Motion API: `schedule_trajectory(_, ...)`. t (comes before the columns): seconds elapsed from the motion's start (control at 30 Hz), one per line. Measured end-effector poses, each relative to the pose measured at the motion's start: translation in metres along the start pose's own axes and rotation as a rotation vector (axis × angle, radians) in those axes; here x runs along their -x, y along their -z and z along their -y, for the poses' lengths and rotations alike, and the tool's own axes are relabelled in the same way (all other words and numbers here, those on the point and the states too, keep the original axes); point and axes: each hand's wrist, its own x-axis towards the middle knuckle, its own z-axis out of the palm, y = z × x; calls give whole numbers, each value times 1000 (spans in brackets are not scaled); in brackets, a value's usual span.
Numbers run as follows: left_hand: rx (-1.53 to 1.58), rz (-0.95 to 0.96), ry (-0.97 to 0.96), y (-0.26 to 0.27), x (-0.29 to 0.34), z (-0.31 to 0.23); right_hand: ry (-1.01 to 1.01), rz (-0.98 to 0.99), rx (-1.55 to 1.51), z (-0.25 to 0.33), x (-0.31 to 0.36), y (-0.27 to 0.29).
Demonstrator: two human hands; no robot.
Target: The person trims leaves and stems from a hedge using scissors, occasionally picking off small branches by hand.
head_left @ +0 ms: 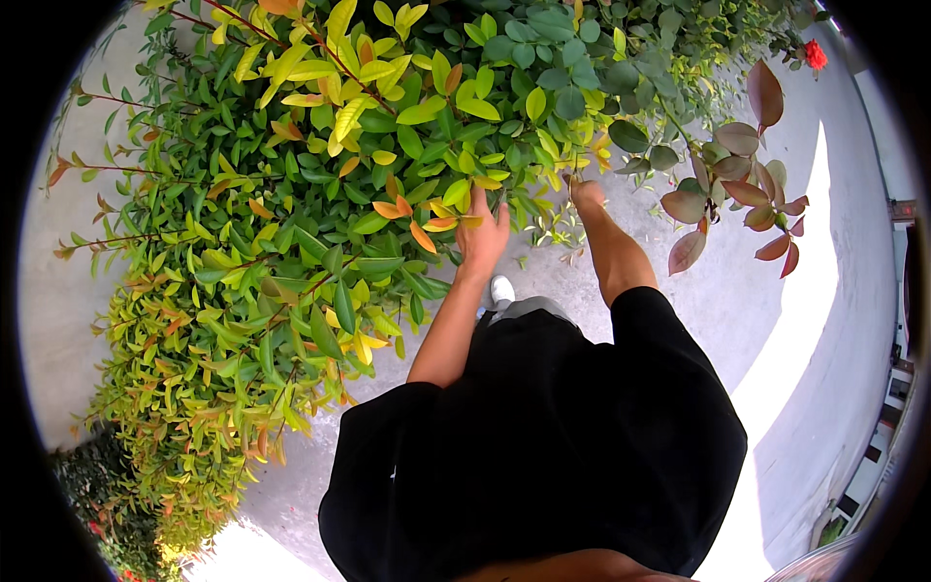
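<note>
Grey pavement (737, 315) is bordered by a hedge (228, 276), at whose near edge leaves (454, 192) are apparently being handled, the left grip (482, 238) part-spread, the right grip (588, 194) too obscured to be judged, and careful finger placement called for next.

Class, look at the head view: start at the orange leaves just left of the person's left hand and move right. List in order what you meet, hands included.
Orange leaves → left hand → right hand → reddish-leaved sprig → red flower at the upper right.
</note>
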Motion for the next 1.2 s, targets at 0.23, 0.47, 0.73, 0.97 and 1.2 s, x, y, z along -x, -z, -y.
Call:
schedule_trajectory(0.23,36,1,96,6,7,0,144,300,-472,-9,100,-2)
schedule_trajectory(0.47,395,269,273,36,11,-41,571,200,-1127,65,226,99)
schedule_trajectory(0.73,973,133,324,141,-7,-91,1283,-272,-108,204,289,235)
schedule_trajectory(0.97,1176,7,484,166,-5,-60,1158,-152,413,271,295,248)
schedule_trajectory(1.2,1241,-102,407,183,-2,-74,1128,-136,273,319,288,216)
